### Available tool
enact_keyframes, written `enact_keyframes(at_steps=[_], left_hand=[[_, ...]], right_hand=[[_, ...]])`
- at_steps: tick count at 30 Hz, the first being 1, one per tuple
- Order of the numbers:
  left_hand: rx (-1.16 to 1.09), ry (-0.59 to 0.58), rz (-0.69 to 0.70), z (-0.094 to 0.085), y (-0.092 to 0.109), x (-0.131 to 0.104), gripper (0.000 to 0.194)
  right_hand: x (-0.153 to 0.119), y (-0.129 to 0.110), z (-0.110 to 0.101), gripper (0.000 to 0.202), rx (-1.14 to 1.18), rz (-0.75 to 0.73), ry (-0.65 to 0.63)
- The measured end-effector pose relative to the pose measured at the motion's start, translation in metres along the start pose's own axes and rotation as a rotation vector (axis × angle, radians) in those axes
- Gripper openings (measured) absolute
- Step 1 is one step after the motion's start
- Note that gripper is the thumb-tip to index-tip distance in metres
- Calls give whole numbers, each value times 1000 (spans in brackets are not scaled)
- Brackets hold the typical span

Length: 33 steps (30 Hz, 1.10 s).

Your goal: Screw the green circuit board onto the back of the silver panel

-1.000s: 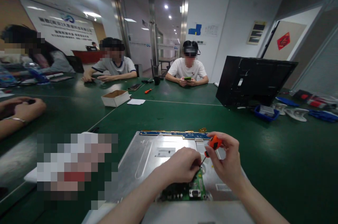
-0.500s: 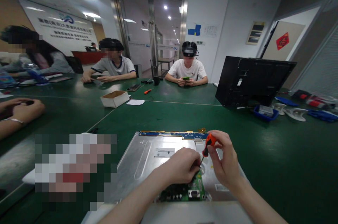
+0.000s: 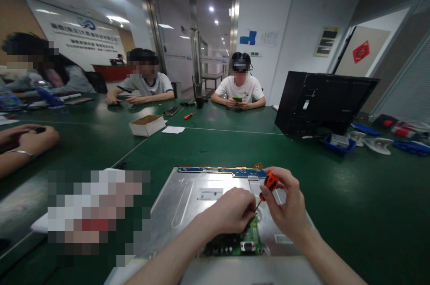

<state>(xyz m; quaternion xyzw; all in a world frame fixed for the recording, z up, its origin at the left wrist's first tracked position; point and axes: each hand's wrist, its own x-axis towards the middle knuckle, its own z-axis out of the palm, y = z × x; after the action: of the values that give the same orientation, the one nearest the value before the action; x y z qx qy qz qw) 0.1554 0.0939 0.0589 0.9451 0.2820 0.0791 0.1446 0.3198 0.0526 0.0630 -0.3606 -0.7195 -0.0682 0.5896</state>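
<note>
gripping an orange-and-black screwdriver (image 3: 271,180) over a green circuit board (image 3: 250,233)
the right hand (image 3: 289,202) pinches the screwdriver, which slants down to the board's far corner; the left hand (image 3: 233,210) curls beside its tip, and whether it holds anything cannot be told. the board lies on a silvery metal panel (image 3: 188,204) on the green table (image 3: 356,213).

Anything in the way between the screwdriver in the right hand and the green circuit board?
Nothing visible blocks it: the screwdriver, held in the right hand, points its shaft down toward the green circuit board. The left hand is close beside the tip and covers part of the board; whether the tip touches is unclear.
</note>
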Motion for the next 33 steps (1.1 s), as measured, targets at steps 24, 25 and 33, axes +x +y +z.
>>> enact_keyframes(at_steps=[24, 25, 33], left_hand=[[-7, 10, 5, 0, 0, 0, 8], [0, 14, 6, 1, 0, 0, 7], [5, 19, 5, 2, 0, 0, 6]], right_hand=[[2, -2, 0, 34, -5, -15, -12], [2, -3, 0, 34, -1, -10, -14], [0, -2, 0, 35, -10, 9, -22]])
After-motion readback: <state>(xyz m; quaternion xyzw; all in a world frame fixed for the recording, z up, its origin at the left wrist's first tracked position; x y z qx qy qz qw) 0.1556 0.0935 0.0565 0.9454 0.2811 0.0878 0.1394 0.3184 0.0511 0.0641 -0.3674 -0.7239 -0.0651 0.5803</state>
